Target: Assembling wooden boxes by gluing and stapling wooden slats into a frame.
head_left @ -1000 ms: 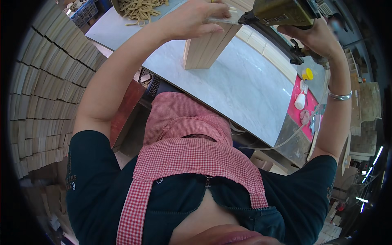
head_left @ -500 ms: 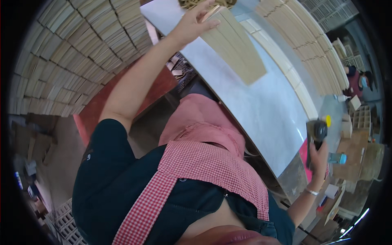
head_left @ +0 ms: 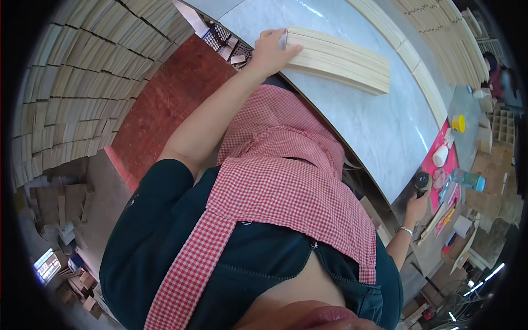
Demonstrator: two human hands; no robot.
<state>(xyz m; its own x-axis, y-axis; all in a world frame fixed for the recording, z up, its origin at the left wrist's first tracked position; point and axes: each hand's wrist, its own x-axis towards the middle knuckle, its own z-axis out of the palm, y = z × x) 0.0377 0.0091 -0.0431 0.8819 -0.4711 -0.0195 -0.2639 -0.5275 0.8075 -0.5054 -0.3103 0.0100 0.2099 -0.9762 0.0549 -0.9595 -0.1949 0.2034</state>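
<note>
A pale wooden block (head_left: 341,58), made up of several strips lying side by side, rests on a white marbled tabletop (head_left: 352,126). My left hand (head_left: 272,54) is closed round its near-left end, thumb on top and the fingers partly hidden. Down at the table's right corner, my right hand (head_left: 418,208) grips a black hand-held tool (head_left: 422,180) with a round head. Its exact kind is hard to make out.
Pale wooden strips (head_left: 408,58) line the far table edge. On a pink sheet (head_left: 434,157) at right lie a white bottle (head_left: 440,156) and a blue-capped clear bottle (head_left: 468,180). A black crate (head_left: 217,36) stands beyond the red board (head_left: 170,93). Stacked wood (head_left: 71,88) rises at left.
The wood in my left hand has turned from its broad face to its stripped side and lies nearer me. My right hand has lowered the black tool toward the table corner. The view has shifted.
</note>
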